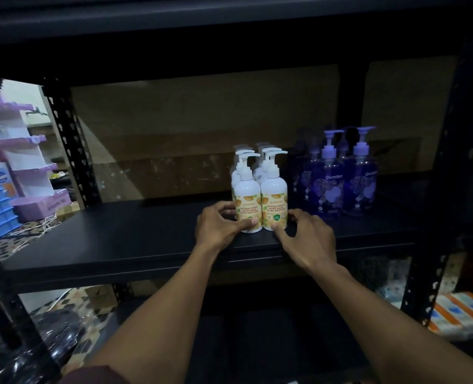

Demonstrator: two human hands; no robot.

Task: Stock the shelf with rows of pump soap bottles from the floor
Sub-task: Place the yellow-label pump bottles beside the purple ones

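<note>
Two rows of white pump soap bottles (259,195) upright on the black shelf (119,239), long axes vertical, pump spouts pointing right, labels facing the camera. Front pair side by side and touching, just behind the shelf's front edge; rows running straight back from there. Left hand (220,227) cupped against the left front bottle (247,207), thumb across its base, fingers curled round its far side. Right hand (306,235) spread wide beside the right front bottle (274,203), thumb tip at its foot, fingers splayed on the shelf; a real grip there hard to confirm. Right of the white bottles, a cluster of purple pump bottles (346,181), upright too. Rear white bottles mostly hidden behind the front pair, only pump heads showing; count unclear. Rear purple bottles lost in shadow. Shelf's back dim, brown panels (202,120) barely legible.
</note>
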